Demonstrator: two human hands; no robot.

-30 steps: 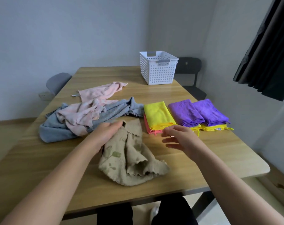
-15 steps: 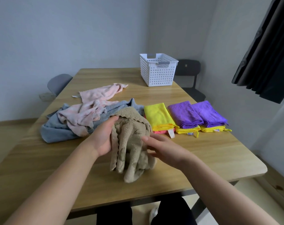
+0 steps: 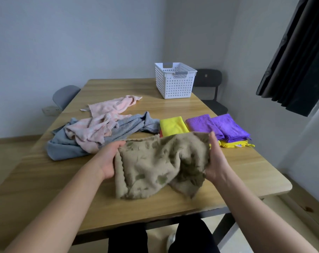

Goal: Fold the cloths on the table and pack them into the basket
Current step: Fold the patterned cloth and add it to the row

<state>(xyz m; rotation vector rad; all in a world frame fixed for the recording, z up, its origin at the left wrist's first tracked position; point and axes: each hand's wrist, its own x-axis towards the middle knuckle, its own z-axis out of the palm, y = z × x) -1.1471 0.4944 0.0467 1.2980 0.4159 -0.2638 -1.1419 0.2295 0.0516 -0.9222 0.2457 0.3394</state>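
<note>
Over the wooden surface, the left hand and right hand gripped a tan cloth, partly hiding the folded yellow cloth.

Plain pale walls meet in a corner behind the table, under soft, even light. The table is light wood with rounded corners and has a black leg under its near edge. A grey chair stands at its left side and a black chair at its far right corner — both close to the top. A dark curtain hangs at upper right. A socket sits low on the left wall — the floor is wood-toned.
</note>
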